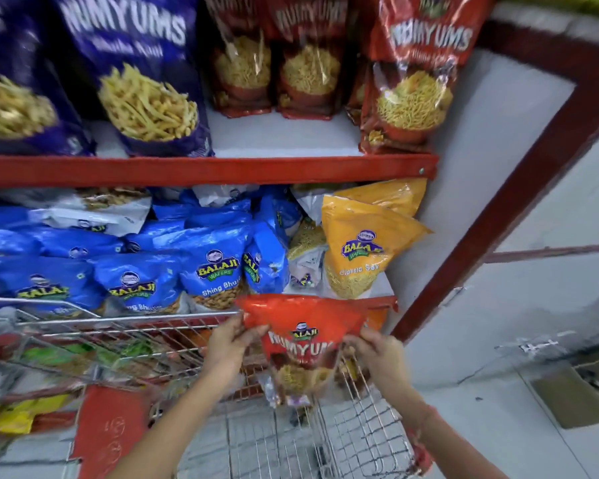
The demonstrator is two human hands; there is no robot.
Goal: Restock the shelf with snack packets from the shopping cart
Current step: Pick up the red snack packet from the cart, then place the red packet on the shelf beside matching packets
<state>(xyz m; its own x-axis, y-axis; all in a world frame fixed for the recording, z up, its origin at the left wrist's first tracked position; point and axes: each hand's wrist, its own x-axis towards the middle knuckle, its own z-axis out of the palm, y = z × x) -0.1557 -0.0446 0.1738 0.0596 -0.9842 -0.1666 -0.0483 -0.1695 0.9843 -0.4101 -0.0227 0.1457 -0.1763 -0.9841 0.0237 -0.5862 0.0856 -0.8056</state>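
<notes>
Stock in hand: one red Numyums packet (301,337), pinched at its upper corners by left hand (229,344) and right hand (377,354), held above the shopping cart (125,326) and below the shelves. Top shelf (284,133) shows a bare gap among matching red packets (412,81), the likely slot. More packets appear left in the cart, so restocking looks unfinished.

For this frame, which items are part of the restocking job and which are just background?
In the job:
- red snack packet, gripped by left hand and right hand
- shopping cart
- red packets on the upper shelf, same colour and branding
- upper shelf

Just background:
- purple packets
- blue packets
- yellow packet
- floor hatch
</notes>
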